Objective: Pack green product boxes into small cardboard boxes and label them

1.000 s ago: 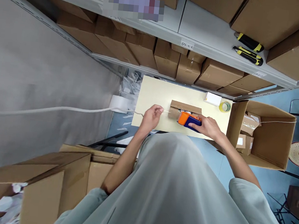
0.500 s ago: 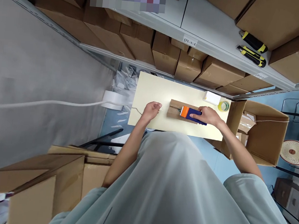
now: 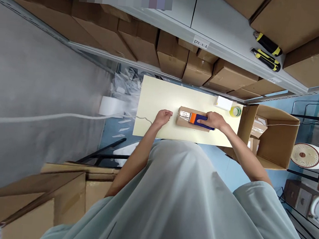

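Note:
A long brown cardboard box (image 3: 181,124) lies on the pale yellow tabletop (image 3: 159,93). Shiny clear tape (image 3: 184,115) covers the left part of its top. My right hand (image 3: 214,120) is wrapped round a dark blue tape dispenser (image 3: 201,121) with an orange front, which rests on the box top. Left of the box, my left hand (image 3: 163,117) is closed with fingertips pinched together; what it holds, if anything, is too small to make out.
Behind the box are a white box (image 3: 223,102) and a tape roll (image 3: 236,111). An open carton (image 3: 278,140) stands at the right. A shelf (image 3: 220,46) with cartons and two cutters overhangs the back. A white cable (image 3: 64,115) reaches the table's left.
The tape dispenser in my right hand now sits lower on the box, and shiny tape lies on the left of the box top. My left hand stays pinched. The view has shifted slightly.

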